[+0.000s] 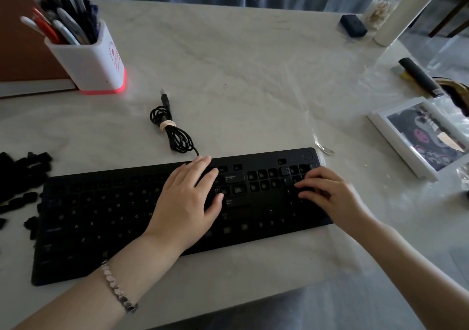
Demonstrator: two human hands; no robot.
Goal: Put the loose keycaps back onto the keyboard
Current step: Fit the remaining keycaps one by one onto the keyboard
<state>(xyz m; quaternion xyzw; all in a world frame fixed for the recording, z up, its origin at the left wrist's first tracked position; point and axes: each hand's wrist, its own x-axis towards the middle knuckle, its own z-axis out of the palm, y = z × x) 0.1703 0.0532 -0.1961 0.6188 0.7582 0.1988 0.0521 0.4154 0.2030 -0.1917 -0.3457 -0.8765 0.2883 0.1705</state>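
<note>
A black keyboard [106, 218] lies across the near part of the white table. Many of its sockets on the right half stand bare, while Backspace and Enter caps are in place. My left hand [187, 200] rests flat on the middle of the keyboard with fingers straight. My right hand [322, 192] is over the number pad, its curled fingertips pressing down there; whether a keycap sits under them is hidden. A heap of loose black keycaps [22, 180] lies on the table off the keyboard's left end.
The keyboard's coiled cable [170, 129] lies behind it. A white pen holder [94, 58] stands far left. A framed picture [426, 134], a black stick-shaped object [418, 76], a small black block [352, 25] and jars [385, 5] occupy the right side.
</note>
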